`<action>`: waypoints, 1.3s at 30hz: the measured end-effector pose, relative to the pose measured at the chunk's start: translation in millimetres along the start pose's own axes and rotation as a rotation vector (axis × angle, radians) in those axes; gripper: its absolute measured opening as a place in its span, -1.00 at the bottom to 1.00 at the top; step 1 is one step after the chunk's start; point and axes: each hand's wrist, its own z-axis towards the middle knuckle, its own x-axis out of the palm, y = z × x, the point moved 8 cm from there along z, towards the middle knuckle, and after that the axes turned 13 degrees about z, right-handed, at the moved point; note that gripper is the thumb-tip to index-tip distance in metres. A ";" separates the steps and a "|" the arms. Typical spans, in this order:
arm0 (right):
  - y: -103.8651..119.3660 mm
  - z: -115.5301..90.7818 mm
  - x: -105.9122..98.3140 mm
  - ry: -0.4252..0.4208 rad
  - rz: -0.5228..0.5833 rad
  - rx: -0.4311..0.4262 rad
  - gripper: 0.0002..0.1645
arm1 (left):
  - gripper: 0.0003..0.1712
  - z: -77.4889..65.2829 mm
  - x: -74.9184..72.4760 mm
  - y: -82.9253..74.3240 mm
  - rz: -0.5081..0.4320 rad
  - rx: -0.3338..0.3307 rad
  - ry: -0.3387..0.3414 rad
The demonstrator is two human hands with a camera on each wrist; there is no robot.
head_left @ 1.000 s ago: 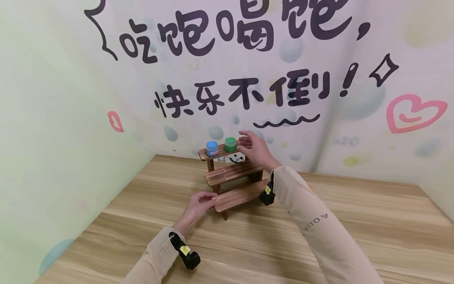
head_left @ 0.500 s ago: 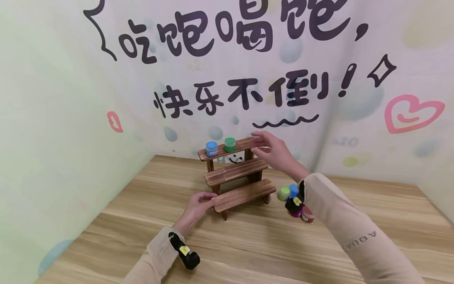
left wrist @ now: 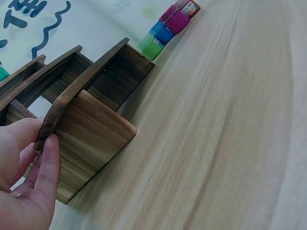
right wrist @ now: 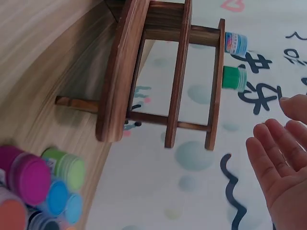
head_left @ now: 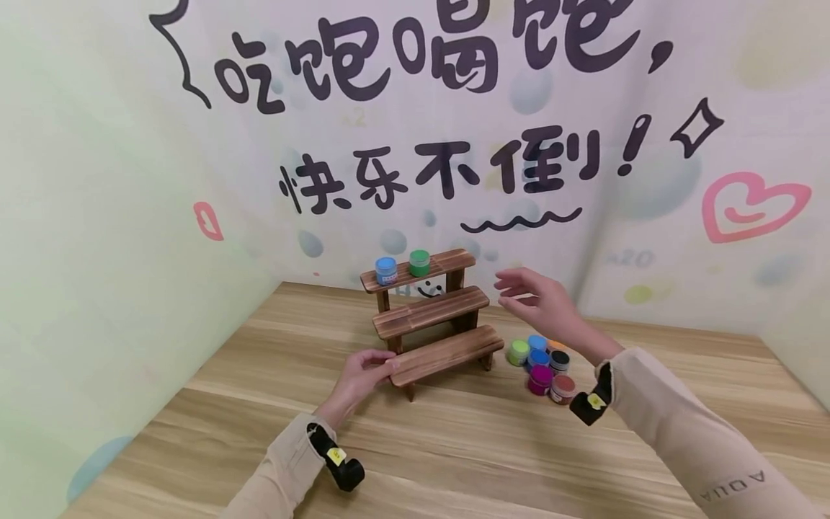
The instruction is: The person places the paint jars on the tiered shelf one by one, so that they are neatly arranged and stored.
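My left hand [head_left: 359, 380] pinches the left end of the lowest step of a brown three-tier wooden stand [head_left: 447, 355]; the left wrist view has the thumb and fingers on either side of the board's end. On the top tier, toward its left, stand a blue-lidded jar [head_left: 386, 271] and a green jar [head_left: 419, 263], both upright. In the air right of the stand is my right hand [head_left: 541, 303], holding nothing, its fingers loosely extended and apart from the shelves. The right wrist view also shows that hand [right wrist: 285, 158] with a bare palm.
Right of the stand, several small paint jars cluster on the wooden table [head_left: 454, 461], among them a magenta jar [head_left: 540, 380], a lime green jar [head_left: 518, 352], a brownish-red jar [head_left: 562, 389] and a black-lidded jar [head_left: 559, 362]. A printed cloth backdrop [head_left: 415, 144] hangs behind.
My right hand has drawn away from beside the green jar, moving right and slightly down, which uncovers the jar cluster. The left hand keeps its grip on the stand.
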 end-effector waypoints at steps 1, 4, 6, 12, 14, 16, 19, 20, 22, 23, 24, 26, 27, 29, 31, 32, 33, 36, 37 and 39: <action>-2.3 -4.5 -3.7 -0.006 -0.010 0.006 -0.60 | -0.69 -0.1 -0.1 -0.5 0.003 0.002 0.000; -11.6 -19.3 -15.1 -0.028 -0.024 0.026 -0.63 | -0.68 0.2 0.0 -2.1 0.013 0.008 0.002; -18.8 -30.1 -22.4 -0.044 -0.030 0.043 -0.64 | -0.69 0.7 0.1 -2.5 0.016 0.003 0.002; -36.2 -61.2 -29.7 -0.023 -0.009 0.122 -0.66 | -0.69 0.0 0.6 -3.4 0.010 0.006 0.003; -41.5 -70.9 -29.2 -0.011 -0.016 0.138 -0.67 | -0.69 -0.5 0.3 -3.7 0.006 0.009 0.002; -47.8 -80.0 -29.0 -0.007 -0.023 0.148 -0.67 | -0.69 -0.9 0.0 -4.1 0.004 0.009 0.001; -55.2 -92.2 -30.3 -0.007 -0.035 0.148 -0.69 | -0.68 -1.0 -0.6 -5.0 0.008 0.009 0.000; -57.8 -95.8 -31.1 -0.009 -0.041 0.154 -0.69 | -0.68 -0.8 -0.8 -5.0 0.011 0.008 -0.002; -64.6 -102.0 -32.7 -0.013 -0.045 0.175 -0.69 | -0.68 -0.8 -1.3 -5.0 0.013 0.006 -0.006; -68.4 -105.1 -33.4 -0.014 -0.048 0.190 -0.69 | -0.68 -1.0 -1.4 -5.1 0.013 0.007 -0.008; -72.3 -107.9 -34.2 -0.016 -0.049 0.206 -0.69 | -0.68 -1.1 -1.6 -4.9 0.014 0.005 -0.010; -79.6 -112.8 -35.1 -0.013 -0.046 0.222 -0.68 | -0.68 -1.1 -1.7 -4.4 0.015 0.003 -0.013; -83.8 -115.2 -35.4 -0.007 -0.047 0.236 -0.67 | -0.68 -1.1 -1.6 -4.0 0.016 0.002 -0.013; -91.7 -119.3 -34.2 0.020 -0.034 0.258 -0.67 | -0.67 -1.1 -1.5 -3.4 0.020 -0.001 -0.013; -98.3 -122.1 -31.3 0.059 -0.018 0.265 -0.67 | -0.67 -1.3 -1.6 -3.0 0.026 -0.005 -0.012; -101.3 -123.4 -29.5 0.080 -0.007 0.272 -0.66 | -0.67 -1.4 -1.8 -3.0 0.027 -0.008 -0.011; -104.2 -124.5 -27.8 0.096 0.004 0.284 -0.66 | -0.67 -1.9 -2.0 -3.5 0.030 -0.009 -0.009; -108.1 -125.2 -23.7 0.127 0.027 0.283 -0.64 | -0.67 -4.5 -2.7 -7.2 0.029 -0.011 0.002; -108.6 -125.0 -22.8 0.131 0.033 0.284 -0.63 | -0.68 -6.1 -2.9 -9.6 0.035 -0.011 0.005; -108.4 -124.4 -21.3 0.137 0.037 0.283 -0.61 | -0.69 -9.8 -2.9 -15.0 0.044 -0.008 0.011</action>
